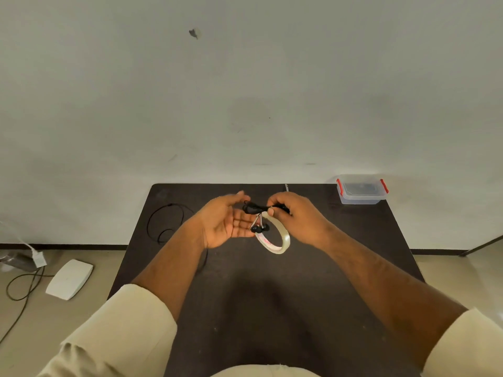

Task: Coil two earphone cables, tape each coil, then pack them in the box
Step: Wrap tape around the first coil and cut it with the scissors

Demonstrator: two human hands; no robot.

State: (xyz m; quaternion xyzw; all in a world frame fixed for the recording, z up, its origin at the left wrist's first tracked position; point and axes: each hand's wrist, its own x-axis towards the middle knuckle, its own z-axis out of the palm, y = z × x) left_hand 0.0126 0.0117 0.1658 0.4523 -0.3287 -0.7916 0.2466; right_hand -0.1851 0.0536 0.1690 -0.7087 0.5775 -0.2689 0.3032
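1. Second earphone cable [166, 223], left of centre: lies loose and uncoiled on the table [272, 295], apparently waiting its turn.
2. Left hand [226, 221], centre: palm up, fingers [239, 196] straight and apart, holding nothing; it seems placed to support the bundle.
3. Coiled cable [258, 207], centre: pinched by the right hand [294, 216], fingers clamped on it, earbuds [260, 228] dangling below.
4. Tape roll [275, 236], just beneath: close by for binding; whether the hand also carries it cannot be told.
5. Box [360, 190], upper right: lidded, on the table's far corner, clear of the work.
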